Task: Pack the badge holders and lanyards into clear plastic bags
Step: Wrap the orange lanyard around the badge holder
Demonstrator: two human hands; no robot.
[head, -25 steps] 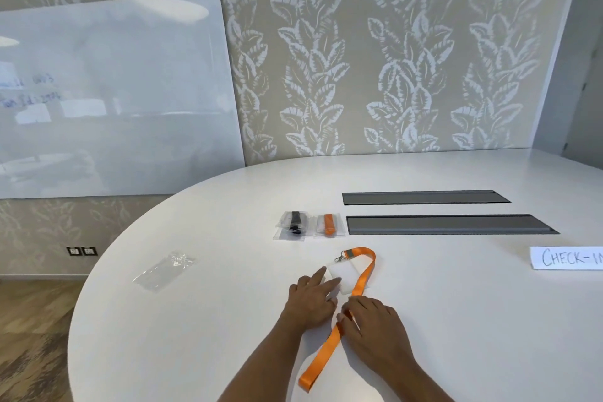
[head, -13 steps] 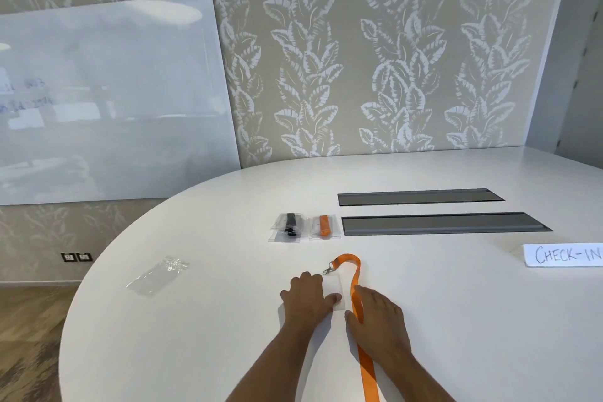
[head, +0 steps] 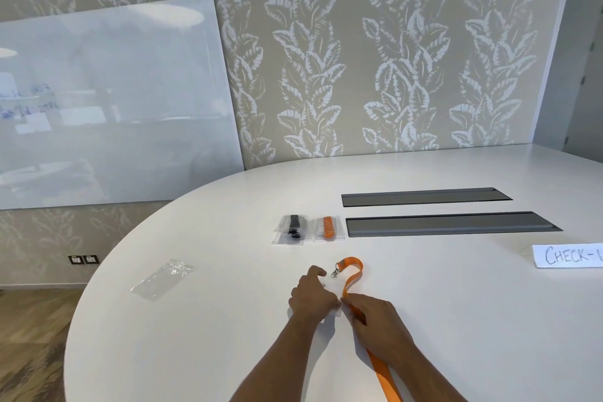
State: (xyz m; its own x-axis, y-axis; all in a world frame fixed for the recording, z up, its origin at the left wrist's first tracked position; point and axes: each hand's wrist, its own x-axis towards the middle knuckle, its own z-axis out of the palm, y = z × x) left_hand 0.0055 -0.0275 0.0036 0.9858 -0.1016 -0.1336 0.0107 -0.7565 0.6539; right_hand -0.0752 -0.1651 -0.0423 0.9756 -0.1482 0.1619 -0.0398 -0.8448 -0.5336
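We see the left hand (head: 311,299) lying palm down on the clear badge holder (head: 333,287), fingers fairly straight and pressing it flat to the white table (head: 202,336). The right hand (head: 378,325) sits just right of it, the two nearly touching. Its fingers curl over the orange lanyard (head: 354,274) at the holder's right edge; they seem to pinch the strap, though the grip itself is hidden under the knuckles.

From there the lanyard loops away from us, bends back left at the far end and meets the holder's top through a small metal clip (head: 335,272). Its long tail runs under the right hand toward us and off the near edge of the view.

Farther back, well apart from the hands, lie two filled bags side by side: the left bag (head: 291,229) shows a black lanyard, the right bag (head: 328,228) an orange one. Well to the left on the table lies an empty clear bag (head: 162,279), slightly crumpled.

Right of the filled bags are two long grey panels (head: 453,224) set into the tabletop. Near the right edge lies a paper sign (head: 569,255) lettered "CHECK-", cut off by the frame. A whiteboard (head: 107,101) leans on the leaf-patterned wall (head: 408,59) at far left.
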